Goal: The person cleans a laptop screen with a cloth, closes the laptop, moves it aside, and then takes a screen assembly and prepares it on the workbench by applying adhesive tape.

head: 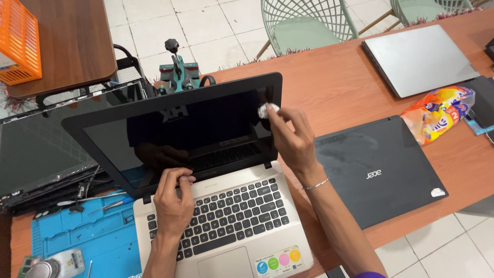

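An open laptop (226,226) with a pale gold keyboard deck and a dark, switched-off screen (175,131) sits in front of me on the wooden table. My right hand (290,139) presses a small white wad of tissue (268,108) against the upper right part of the screen. My left hand (174,198) rests with curled fingers on the bottom bezel of the screen, above the keyboard. A thin bracelet circles my right wrist.
A closed black laptop (378,172) lies to the right, a closed silver laptop (419,59) behind it, and a colourful snack bag (437,113) between them. A bare display panel (36,149), a blue work mat (87,231) with tools, a green vise (179,72) and an orange basket (18,44) are at left.
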